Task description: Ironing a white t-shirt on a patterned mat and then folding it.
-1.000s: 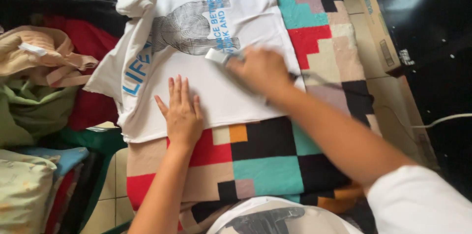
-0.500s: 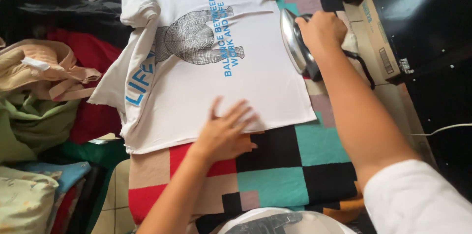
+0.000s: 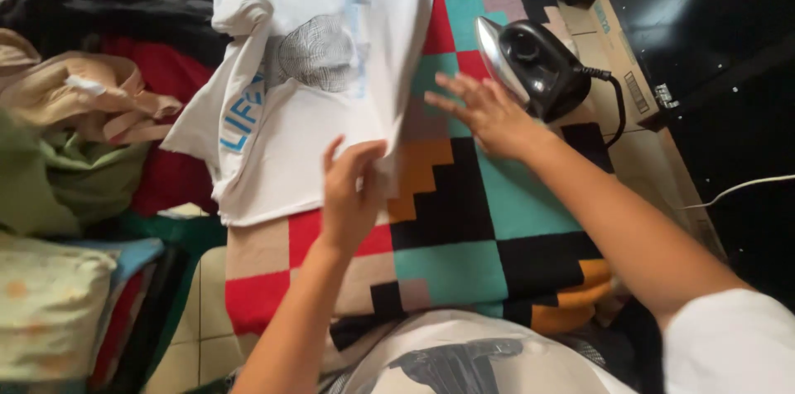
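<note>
A white T-shirt [image 3: 315, 104] with a grey print and blue lettering lies on a colourful checked blanket [image 3: 464, 220], its right side folded over to the left. My left hand [image 3: 352, 191] pinches the shirt's folded lower edge. My right hand [image 3: 484, 112] hovers open over the blanket, fingers spread, just left of a black iron [image 3: 534, 67] that stands on its heel at the blanket's right edge.
A heap of clothes [image 3: 74, 112] in black, red, beige and green fills the left side. More folded fabric [image 3: 58, 303] lies at the lower left. A cardboard box [image 3: 629, 71] and a dark cabinet [image 3: 712, 46] stand at the right. The iron's cord [image 3: 617, 108] hangs beside it.
My right hand set the iron upright at the right and let go. My left hand lifted the shirt's right side and folded it over leftward, uncovering the blanket.
</note>
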